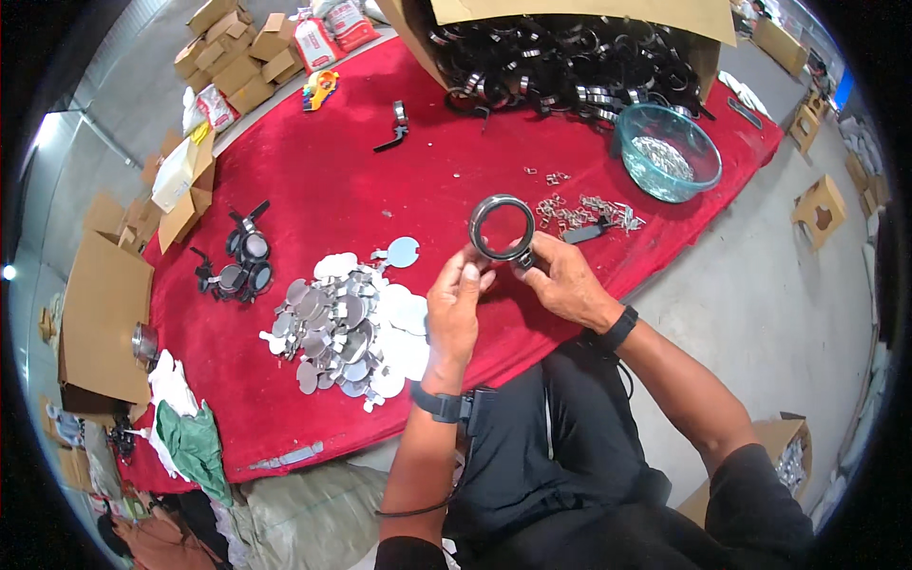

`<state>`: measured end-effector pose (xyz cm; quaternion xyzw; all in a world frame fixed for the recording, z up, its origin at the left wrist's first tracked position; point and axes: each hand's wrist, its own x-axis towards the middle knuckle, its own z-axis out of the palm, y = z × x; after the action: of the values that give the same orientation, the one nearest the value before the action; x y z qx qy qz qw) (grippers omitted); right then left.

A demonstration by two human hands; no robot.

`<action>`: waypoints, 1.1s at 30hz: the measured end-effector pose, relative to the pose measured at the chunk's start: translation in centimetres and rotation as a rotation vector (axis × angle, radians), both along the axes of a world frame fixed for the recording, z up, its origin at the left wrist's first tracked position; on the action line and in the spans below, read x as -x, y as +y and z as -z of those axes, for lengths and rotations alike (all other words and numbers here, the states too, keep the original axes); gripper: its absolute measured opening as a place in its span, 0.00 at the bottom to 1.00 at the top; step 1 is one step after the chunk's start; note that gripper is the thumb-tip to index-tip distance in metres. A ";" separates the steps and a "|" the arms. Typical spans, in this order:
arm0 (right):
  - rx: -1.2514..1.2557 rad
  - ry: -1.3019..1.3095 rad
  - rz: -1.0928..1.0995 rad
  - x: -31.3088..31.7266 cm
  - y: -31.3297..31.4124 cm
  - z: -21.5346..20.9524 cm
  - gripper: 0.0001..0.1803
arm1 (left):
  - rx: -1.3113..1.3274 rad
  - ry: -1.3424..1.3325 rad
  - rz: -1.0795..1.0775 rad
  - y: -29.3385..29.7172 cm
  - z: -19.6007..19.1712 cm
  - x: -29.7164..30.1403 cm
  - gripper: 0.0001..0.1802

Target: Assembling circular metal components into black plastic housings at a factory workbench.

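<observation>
A black ring with a shiny metal band (502, 198) is held up over the red cloth, its open middle facing me. My right hand (570, 283) pinches the small black tab at the ring's lower right. Curled fingers of my left hand (454, 309) meet the ring's lower left edge, with the thumb pointing up. Left of that hand lies a pile of round metal discs with tabs (332, 328), with white discs (407, 313) beside it. Small metal clips (594, 209) are scattered beyond my right hand, around a dark flat piece (584, 231).
A clear teal bowl (698, 157) holds small metal parts. Behind it, a big carton (570, 11) spills black rings. Assembled black pieces (249, 247) lie at left; a single one (394, 128) sits farther back. Yellow tape dispenser (321, 88) and green cloth (190, 439) rest near the table edges.
</observation>
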<state>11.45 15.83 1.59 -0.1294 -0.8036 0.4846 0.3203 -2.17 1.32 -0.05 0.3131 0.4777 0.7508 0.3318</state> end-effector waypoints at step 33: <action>-0.243 -0.214 0.730 -11.7 8.5 -0.2 0.11 | 0.104 -0.169 0.028 -0.1 0.2 0.9 0.12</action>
<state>23.13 24.31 1.77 -0.4173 -0.7851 0.2241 0.3990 -3.05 1.23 -0.24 0.2379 0.4819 0.7440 0.3970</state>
